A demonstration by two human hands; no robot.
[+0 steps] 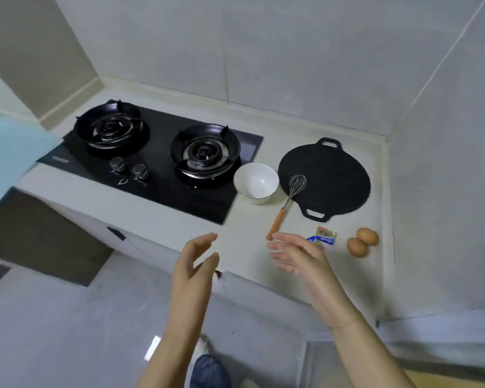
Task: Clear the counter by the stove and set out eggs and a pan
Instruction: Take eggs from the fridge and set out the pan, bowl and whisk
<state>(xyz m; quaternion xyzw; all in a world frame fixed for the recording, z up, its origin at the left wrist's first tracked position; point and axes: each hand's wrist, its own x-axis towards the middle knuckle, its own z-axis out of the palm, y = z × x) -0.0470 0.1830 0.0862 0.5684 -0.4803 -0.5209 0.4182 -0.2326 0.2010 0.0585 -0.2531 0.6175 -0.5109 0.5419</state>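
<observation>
A flat black pan with two loop handles lies on the pale counter right of the stove. Two brown eggs sit side by side near the counter's front right. A white bowl stands between stove and pan. A whisk with an orange handle lies with its wire head on the pan's edge. A small blue and gold packet lies left of the eggs. My left hand hovers at the counter's front edge, fingers relaxed, holding nothing. My right hand hovers beside the packet, fingers spread, holding nothing.
A black two-burner gas stove with two knobs fills the counter's left part. Tiled walls close the back and right side. A light blue surface juts in at far left. Grey floor lies below the counter's front edge.
</observation>
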